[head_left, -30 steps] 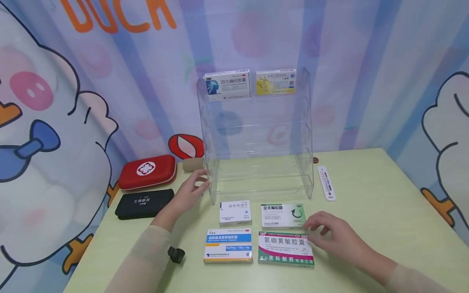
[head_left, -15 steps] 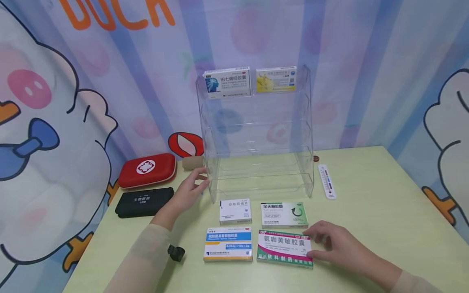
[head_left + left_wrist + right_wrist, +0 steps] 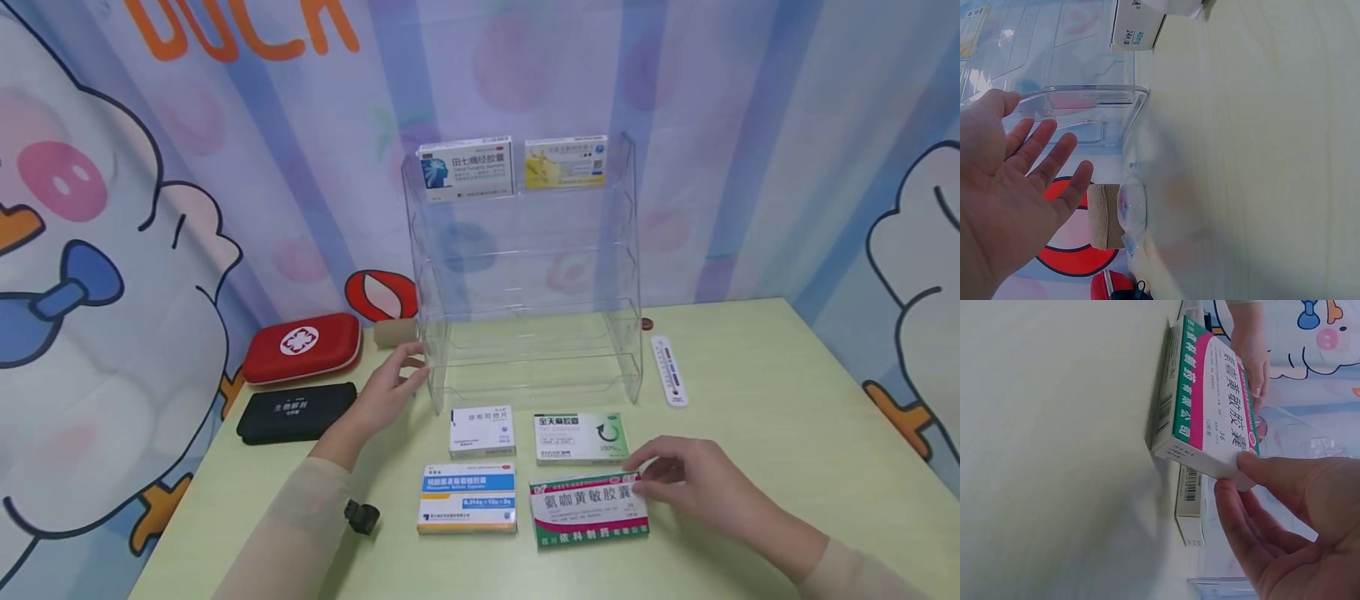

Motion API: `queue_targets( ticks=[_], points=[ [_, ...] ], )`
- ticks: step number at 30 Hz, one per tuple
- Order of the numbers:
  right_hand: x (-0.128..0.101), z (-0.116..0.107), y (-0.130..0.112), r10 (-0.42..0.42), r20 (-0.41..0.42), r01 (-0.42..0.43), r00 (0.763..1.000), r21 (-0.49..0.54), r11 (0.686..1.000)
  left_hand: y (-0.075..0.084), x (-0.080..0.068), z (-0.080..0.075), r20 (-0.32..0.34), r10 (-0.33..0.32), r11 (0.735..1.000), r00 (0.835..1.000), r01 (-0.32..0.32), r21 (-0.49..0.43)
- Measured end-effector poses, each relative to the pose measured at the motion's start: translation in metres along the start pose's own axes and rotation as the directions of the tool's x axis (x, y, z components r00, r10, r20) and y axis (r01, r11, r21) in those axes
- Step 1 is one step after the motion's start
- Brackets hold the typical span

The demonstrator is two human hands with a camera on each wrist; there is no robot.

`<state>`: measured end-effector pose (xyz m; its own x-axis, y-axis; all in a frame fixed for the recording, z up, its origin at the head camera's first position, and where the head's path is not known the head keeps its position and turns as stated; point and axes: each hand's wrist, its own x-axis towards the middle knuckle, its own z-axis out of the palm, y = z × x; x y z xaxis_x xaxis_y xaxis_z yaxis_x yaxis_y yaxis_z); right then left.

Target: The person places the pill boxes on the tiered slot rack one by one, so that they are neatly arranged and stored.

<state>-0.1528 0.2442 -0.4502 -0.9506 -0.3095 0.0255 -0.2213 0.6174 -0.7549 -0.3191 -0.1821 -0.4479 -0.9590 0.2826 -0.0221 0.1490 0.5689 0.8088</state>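
We see a bright, even light from above in the head view, with only soft, short shadows under the boxes and the arms on the pale green table (image 3: 750, 400). The clear rack (image 3: 525, 275) shows weak reflections and is hard to separate from the curtain behind it. Both wrist views are turned sideways and soft: the close hand and the table are blurred, with white glare at the top.

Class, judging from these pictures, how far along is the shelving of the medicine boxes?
Done: two boxes stand on the clear rack's top tier. In hand: the right hand pinches the green and pink box, one edge lifted; the left hand rests open by the rack. Left: three boxes flat on the table.
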Motion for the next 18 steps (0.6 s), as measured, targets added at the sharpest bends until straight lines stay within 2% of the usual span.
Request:
queue_targets(
  ticks=[4,8,11,18],
  points=[
    [0.005,-0.008,-0.002,-0.071,-0.065,0.072,0.995,0.009,0.997,0.001,0.004,0.002,0.004,0.004,1.0,1.0,-0.004,-0.004],
    [0.016,-0.02,-0.01,-0.16,-0.138,0.161,0.977,-0.009,0.987,0.004,0.006,0.003,0.005,0.002,1.0,1.0,-0.002,-0.005],
    [0.031,-0.03,-0.02,-0.212,-0.201,0.207,0.956,-0.046,0.977,0.005,0.005,0.003,0.001,0.013,1.0,1.0,-0.013,-0.001],
    [0.077,-0.049,-0.049,-0.26,-0.294,0.248,0.92,-0.079,0.966,0.001,0.0,0.001,-0.009,0.008,1.0,1.0,-0.008,0.005]
  ],
)
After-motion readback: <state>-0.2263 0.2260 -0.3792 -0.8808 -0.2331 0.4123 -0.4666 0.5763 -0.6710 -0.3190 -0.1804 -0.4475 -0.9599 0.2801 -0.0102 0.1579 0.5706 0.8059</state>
